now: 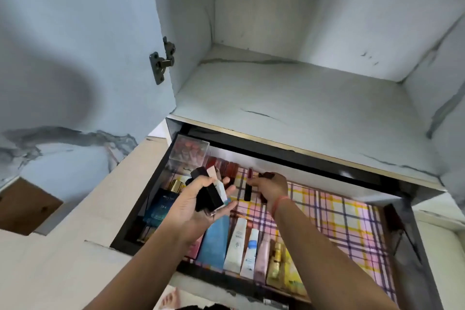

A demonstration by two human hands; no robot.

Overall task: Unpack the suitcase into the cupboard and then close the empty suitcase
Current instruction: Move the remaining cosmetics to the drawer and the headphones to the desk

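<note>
Unpacking looks partly done: the left hand (198,205) grips a bunch of small cases (214,192), the right hand (270,187) beside it pinches a lipstick (247,190) down in the cupboard drawer (352,221), tubes (237,244) already lie below both, and the suitcase is out of view

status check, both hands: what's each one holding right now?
Left hand: grips a bunch of small boxes.
Right hand: pinches a lipstick, upright over the drawer.
</note>
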